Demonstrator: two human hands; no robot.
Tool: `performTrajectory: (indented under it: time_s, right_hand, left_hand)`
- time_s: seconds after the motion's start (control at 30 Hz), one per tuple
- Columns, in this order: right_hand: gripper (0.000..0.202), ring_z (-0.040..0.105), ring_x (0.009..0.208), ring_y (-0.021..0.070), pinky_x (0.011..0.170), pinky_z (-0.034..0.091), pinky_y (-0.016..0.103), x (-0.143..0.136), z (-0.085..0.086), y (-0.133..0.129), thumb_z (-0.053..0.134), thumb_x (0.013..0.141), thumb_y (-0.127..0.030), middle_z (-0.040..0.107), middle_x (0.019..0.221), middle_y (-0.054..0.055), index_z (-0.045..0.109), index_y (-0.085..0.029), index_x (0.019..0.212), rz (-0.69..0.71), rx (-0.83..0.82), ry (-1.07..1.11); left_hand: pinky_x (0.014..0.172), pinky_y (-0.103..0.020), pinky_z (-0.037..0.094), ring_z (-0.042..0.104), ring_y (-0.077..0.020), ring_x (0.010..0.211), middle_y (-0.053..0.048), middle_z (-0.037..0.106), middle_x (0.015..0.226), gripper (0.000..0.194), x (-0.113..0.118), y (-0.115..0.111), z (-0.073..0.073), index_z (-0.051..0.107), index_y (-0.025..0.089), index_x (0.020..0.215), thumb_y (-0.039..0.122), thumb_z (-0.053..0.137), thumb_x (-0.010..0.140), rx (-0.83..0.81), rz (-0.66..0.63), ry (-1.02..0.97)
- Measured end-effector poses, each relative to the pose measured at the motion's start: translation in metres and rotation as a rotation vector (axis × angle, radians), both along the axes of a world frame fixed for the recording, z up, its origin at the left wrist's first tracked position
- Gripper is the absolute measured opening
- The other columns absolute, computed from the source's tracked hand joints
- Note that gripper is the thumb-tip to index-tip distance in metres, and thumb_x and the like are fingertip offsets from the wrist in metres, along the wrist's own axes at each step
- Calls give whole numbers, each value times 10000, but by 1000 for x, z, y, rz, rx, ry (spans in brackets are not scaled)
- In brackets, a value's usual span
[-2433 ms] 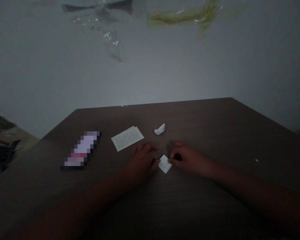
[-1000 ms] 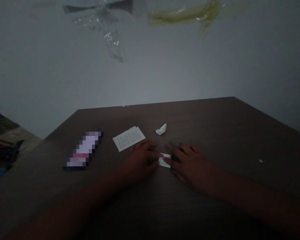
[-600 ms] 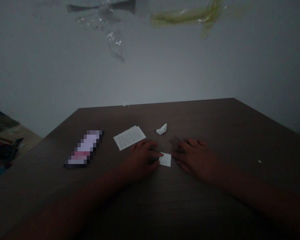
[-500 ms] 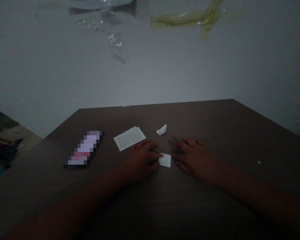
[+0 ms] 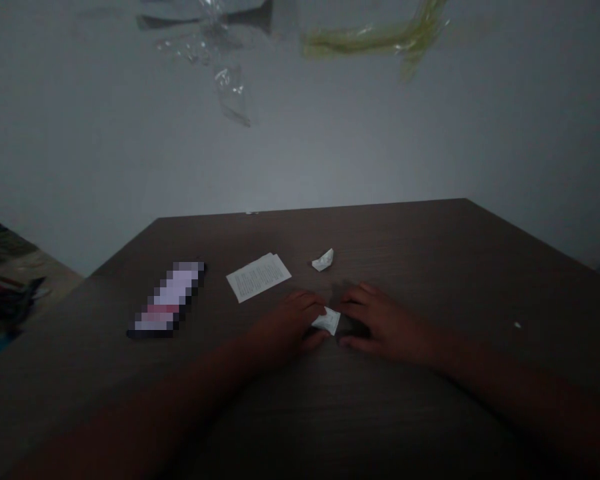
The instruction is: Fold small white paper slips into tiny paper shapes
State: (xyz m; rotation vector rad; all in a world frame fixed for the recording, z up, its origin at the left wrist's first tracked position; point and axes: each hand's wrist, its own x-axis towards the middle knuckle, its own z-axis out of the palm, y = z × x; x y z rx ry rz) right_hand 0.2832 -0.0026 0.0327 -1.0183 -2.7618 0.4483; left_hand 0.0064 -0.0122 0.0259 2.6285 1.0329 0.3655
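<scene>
A small folded white paper (image 5: 329, 321) lies on the table between my two hands. My left hand (image 5: 287, 327) is curled at its left side, fingers at the far edge and thumb by the near edge; it covers the paper's left end. On the other side my right hand (image 5: 387, 327) has its fingers and thumb spread apart, the fingertips close to the paper's right edge. Whether those fingertips touch it is too dark to tell. Just beyond the hands sits a white paper folded into a small boat-like shape (image 5: 323, 260).
Printed paper sheets (image 5: 259, 277) lie stacked to the left on the dark wooden table (image 5: 405, 233). Farther left is a phone (image 5: 170, 297) with a blurred-out screen. A tiny white scrap (image 5: 517, 325) rests at right. The wall (image 5: 355, 133) rises behind the table.
My left fingers have drawn together over the small paper, which has turned and moved slightly left. My right hand has shifted left, its thumb now lower and farther from the fingers.
</scene>
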Motion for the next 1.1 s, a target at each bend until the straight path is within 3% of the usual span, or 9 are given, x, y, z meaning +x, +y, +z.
performTrajectory:
  time_s: [0.23,0.33,0.47,0.7,0.9,1.0,1.1]
  right_hand:
    - [334,716,1286,344,1159,590,573,-3,-11,0,780,1099,-312,781,1356,153,805,-211,1417,22,29,123]
    - [380,714,1286,353,1176,580,582,-1,-7,-1,818,1070,-335,781,1361,159,816,-203,1427,75,11,140]
    - [507,692,1312,385,1164,582,589,1,-1,-1,912,1005,-396,772,1364,180,818,-174,1451,83,-7,121]
    - [535,686,1339,360,1196,565,591,3,-6,3,924,1004,-419,756,1391,165,792,-191,1469,84,-19,154]
    - [174,753,1212,289,1132,602,516,-1,-11,3,706,1156,-299,822,1220,112,836,-229,1249,72,-53,341]
    - [192,788,1076,262,1013,636,457,-3,-13,2,664,1175,-327,849,1117,82,833,-242,1143,-4,-149,495]
    - [160,803,1003,244,939,643,413,-4,-14,2,696,1133,-338,864,1083,53,829,-252,1108,-107,-329,576]
  left_hand:
    - [1182,-438,601,760,-285,1302,-107,818,1364,196,2,0,2,781,209,1215,182,599,1145,-49,-19,-91]
    - [1201,-491,593,732,-312,1349,-112,793,1413,157,1,-2,2,776,227,1244,262,720,1101,-51,-32,-92]
    - [1188,-493,600,711,-330,1355,-112,769,1423,278,0,-3,2,763,230,1270,292,862,1017,-43,-14,-49]
    - [1142,-432,614,764,-301,1260,-122,797,1315,122,1,-2,-2,769,192,1212,198,680,1127,53,-74,-5]
    - [1010,-391,630,777,-270,1086,-86,810,1168,211,1,-5,6,748,210,1140,230,538,1144,-92,20,-183]
    - [942,-376,621,752,-243,977,-60,797,1097,252,2,-8,10,754,224,1118,301,517,1161,-159,62,-237]
    - [904,-375,608,746,-245,959,-50,803,1080,200,3,-9,8,774,240,1148,358,614,1122,-199,99,-267]
